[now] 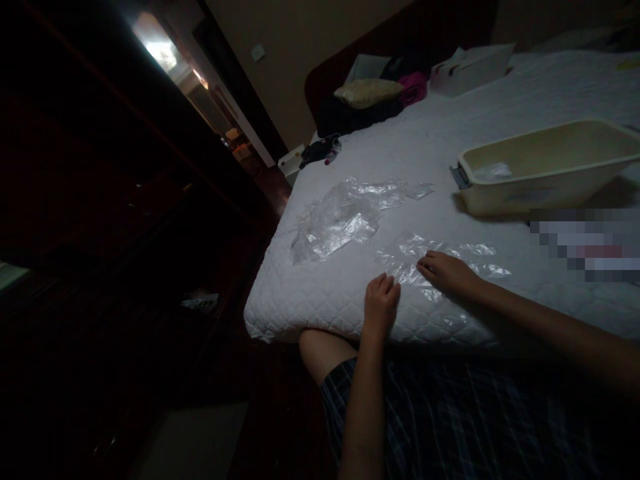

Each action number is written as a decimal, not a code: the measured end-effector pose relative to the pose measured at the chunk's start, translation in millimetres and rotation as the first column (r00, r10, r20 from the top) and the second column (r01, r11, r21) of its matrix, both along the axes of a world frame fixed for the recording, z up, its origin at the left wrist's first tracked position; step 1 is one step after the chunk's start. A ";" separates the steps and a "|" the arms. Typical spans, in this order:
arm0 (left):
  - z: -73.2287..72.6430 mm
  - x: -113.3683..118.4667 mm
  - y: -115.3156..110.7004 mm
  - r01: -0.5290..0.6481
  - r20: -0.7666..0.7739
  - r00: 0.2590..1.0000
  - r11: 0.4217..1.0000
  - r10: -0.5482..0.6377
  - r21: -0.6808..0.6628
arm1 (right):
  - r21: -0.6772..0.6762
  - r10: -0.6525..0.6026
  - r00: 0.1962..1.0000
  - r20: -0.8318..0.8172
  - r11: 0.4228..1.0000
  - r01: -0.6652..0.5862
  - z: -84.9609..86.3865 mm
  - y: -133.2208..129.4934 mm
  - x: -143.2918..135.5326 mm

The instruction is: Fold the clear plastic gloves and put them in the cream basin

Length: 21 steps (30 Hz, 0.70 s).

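A clear plastic bag [410, 273] lies crinkled on the white quilted bed cover, close to the bed's front edge. My right hand [447, 272] is closed over it, thumb and fingertips pinching the film. At the bag's left end, my left hand [382, 303] has its fingers curled together on the edge of the plastic. The film between and under the fingers is hard to make out in the dim light. Farther back on the left, more clear plastic bags [345, 217] lie in a loose, flattened heap, apart from both hands.
A cream plastic bin [550, 190] with a grey latch stands at the right, some clear plastic inside. A blurred-out patch [590, 247] lies before it. Behind are a white box [473, 67], a yellowish pillow [369, 93] and dark clothes. The bed edge [265, 320] drops to a dark floor.
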<state>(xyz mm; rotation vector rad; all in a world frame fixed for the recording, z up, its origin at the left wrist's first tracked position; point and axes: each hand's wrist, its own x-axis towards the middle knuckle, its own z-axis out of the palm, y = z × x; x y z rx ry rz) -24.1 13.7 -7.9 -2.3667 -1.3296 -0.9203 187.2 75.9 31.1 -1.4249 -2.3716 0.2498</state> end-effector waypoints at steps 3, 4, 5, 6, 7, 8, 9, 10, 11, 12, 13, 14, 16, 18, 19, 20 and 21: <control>0.5 0.1 -0.1 0.011 0.021 1.000 1.000 -0.012 0.022 | -0.006 0.018 1.000 -0.001 1.000 -0.018 6.0 -6.4 5.3; 0.5 0.1 0.2 0.017 0.019 1.000 0.999 -0.017 0.028 | 0.003 0.032 0.999 -0.015 0.999 -0.032 8.0 -8.3 7.2; 0.3 0.0 0.8 0.021 0.016 1.000 0.999 -0.022 0.032 | 0.021 0.049 0.998 -0.035 0.999 -0.048 9.9 -9.9 9.4; -0.1 -0.1 1.5 0.027 0.011 1.000 0.999 -0.027 0.035 | 0.045 0.069 0.996 -0.056 0.997 -0.066 11.6 -11.2 11.9; -0.7 -0.3 2.4 0.033 0.007 0.999 0.999 -0.033 0.042 | 0.073 0.094 0.993 -0.074 0.993 -0.088 13.1 -12.2 15.0; -1.6 -0.4 3.3 0.037 0.005 0.999 0.998 -0.038 0.057 | 0.103 0.122 0.988 -0.090 0.988 -0.113 14.3 -13.3 18.6; -2.7 -0.3 4.2 0.038 0.007 0.999 0.996 -0.038 0.080 | 0.132 0.152 0.983 -0.104 0.982 -0.137 15.0 -14.6 22.9; -3.8 0.0 4.7 0.033 0.012 0.999 0.994 -0.034 0.108 | 0.161 0.181 0.977 -0.115 0.974 -0.161 15.1 -16.3 27.7; -4.8 0.8 4.8 0.024 0.018 0.999 0.990 -0.026 0.137 | 0.189 0.210 0.970 -0.124 0.964 -0.185 14.4 -18.7 33.0; -5.6 2.1 4.3 0.012 0.022 1.000 0.987 -0.016 0.160 | 0.215 0.236 0.963 -0.127 0.955 -0.205 12.8 -21.8 38.4; -6.2 4.0 3.1 0.002 0.025 1.000 0.985 -0.007 0.173 | 0.240 0.258 0.958 -0.125 0.945 -0.223 10.1 -25.7 43.9; -6.6 6.7 1.2 -0.002 0.023 1.000 0.985 -0.002 0.171 | 0.261 0.280 0.953 -0.112 0.934 -0.243 6.4 -30.1 49.2; -7.2 13.8 -3.7 0.006 0.014 1.000 0.993 -0.007 0.120 | 0.300 0.317 0.946 -0.068 0.911 -0.283 -3.0 -39.6 57.9; -8.3 21.7 -8.7 0.026 0.001 1.000 0.999 -0.026 0.042 | 0.345 0.351 0.936 -0.025 0.882 -0.321 -12.6 -48.0 63.1; -9.3 25.4 -10.7 0.039 -0.007 0.999 0.999 -0.039 0.011 | 0.368 0.373 0.928 0.000 0.863 -0.347 -16.5 -51.3 64.3; -10.5 28.5 -12.1 0.052 -0.017 0.998 0.999 -0.052 -0.012 | 0.389 0.392 0.920 0.026 0.843 -0.371 -19.5 -53.8 64.6; -11.8 30.8 -13.0 0.063 -0.026 0.998 0.998 -0.063 -0.028 | 0.404 0.409 0.911 0.054 0.826 -0.394 -21.4 -55.4 64.1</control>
